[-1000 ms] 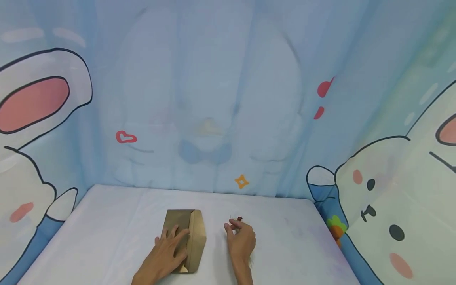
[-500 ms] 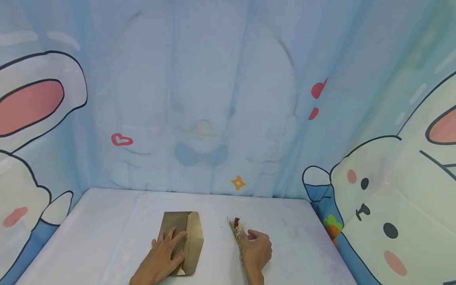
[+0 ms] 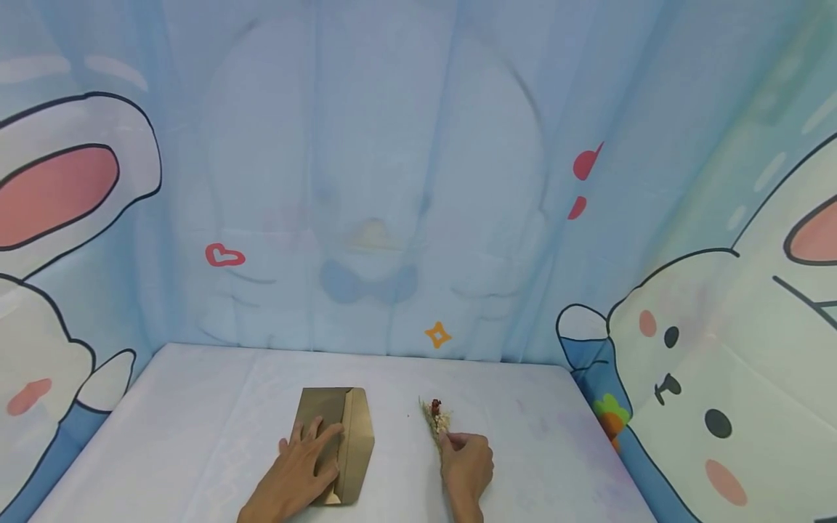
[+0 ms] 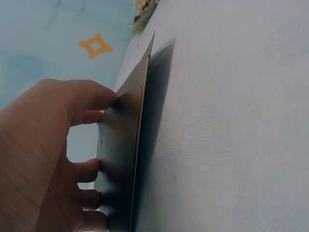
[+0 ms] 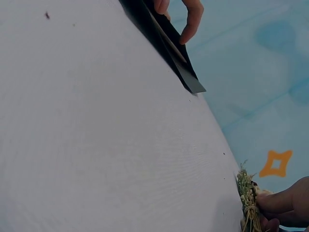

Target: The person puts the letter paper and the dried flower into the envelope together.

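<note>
A gold envelope (image 3: 358,454) lies on the white tabletop, its flap toward the right. My left hand (image 3: 296,466) rests on it with fingers spread. In the left wrist view, fingertips touch the face of the envelope (image 4: 126,145), whose flap edge lifts off the cloth. To the right, my right hand (image 3: 469,465) pinches a small dried flower bouquet (image 3: 434,418) with dark red and cream blooms. Tied stems of the bouquet (image 5: 249,200) show in the right wrist view, beside the thumb; the lower stems are partly hidden by the hand.
A white cloth covers the table (image 3: 556,450). Behind it hangs a light blue curtain (image 3: 379,145) with cartoon rabbits at both sides. Small dark specks (image 5: 47,15) lie on the cloth.
My right hand has moved right and back toward me, uncovering the bouquet, then closed its fingertips on it. The left hand stays on the envelope. The head view shifted slightly.
</note>
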Demonstrator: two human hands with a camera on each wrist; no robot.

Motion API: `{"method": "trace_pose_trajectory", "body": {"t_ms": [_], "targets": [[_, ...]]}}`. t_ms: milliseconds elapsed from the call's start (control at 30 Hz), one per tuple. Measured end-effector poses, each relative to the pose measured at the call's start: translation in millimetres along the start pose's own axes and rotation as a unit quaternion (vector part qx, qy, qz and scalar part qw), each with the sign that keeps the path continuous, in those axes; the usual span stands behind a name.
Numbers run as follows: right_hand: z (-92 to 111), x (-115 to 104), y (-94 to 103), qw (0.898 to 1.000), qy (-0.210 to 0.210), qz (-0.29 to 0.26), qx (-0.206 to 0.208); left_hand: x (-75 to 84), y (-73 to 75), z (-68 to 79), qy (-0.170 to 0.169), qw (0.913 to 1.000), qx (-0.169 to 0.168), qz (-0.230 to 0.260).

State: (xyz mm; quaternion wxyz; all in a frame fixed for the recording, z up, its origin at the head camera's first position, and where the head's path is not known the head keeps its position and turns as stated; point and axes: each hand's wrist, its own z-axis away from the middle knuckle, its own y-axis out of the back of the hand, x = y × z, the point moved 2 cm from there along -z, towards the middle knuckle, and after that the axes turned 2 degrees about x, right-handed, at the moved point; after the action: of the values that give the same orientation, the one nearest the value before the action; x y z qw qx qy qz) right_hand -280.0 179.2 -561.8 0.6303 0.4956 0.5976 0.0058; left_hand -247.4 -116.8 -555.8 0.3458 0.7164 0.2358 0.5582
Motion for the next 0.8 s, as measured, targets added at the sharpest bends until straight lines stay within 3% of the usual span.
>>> {"method": "trace_pose_trajectory", "body": {"t_ms": [800], "targets": [[2.9, -8.7, -2.1, 0.999, 0.028, -0.019, 0.016, -1.1, 0.1, -0.2, -0.002, 1.0, -0.001, 0.004]]}}
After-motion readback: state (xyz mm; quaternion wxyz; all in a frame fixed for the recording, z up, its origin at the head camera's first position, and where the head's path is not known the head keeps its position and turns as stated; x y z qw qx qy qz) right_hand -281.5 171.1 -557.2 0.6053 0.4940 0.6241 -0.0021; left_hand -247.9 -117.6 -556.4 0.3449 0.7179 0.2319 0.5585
